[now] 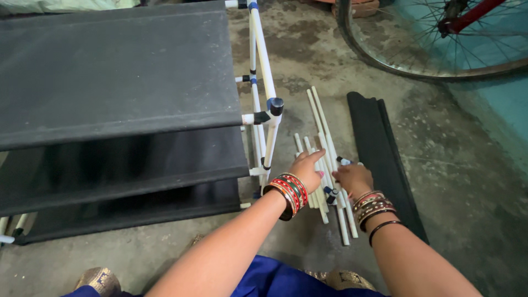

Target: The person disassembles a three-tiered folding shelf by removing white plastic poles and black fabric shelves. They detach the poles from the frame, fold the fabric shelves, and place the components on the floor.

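I am looking down at both hands working over a loose bundle of white tubes (324,159) lying on the concrete floor (467,181) at centre frame. My left hand (306,170) is resting on the tubes at their 9 o'clock side, fingers extended and close together, palm down, gripping nothing that I can see; stacked red, green and gold bangles (287,193) are sitting on that wrist. My right hand (353,179) is pressing on the tubes at the 3 o'clock side, fingers curled down among them; whether it is actually closing on one, I cannot tell. A small black connector (330,192) is showing between the two hands. At 3 o'clock from the bundle, just beside it, a folded black fabric panel (379,148) is lying flat. At 9 o'clock, a rack with black fabric shelves (115,77) on a white tube frame (264,71) is standing upright. A bicycle wheel (418,44) is occupying the 1 o'clock corner. No labels or packages are showing.
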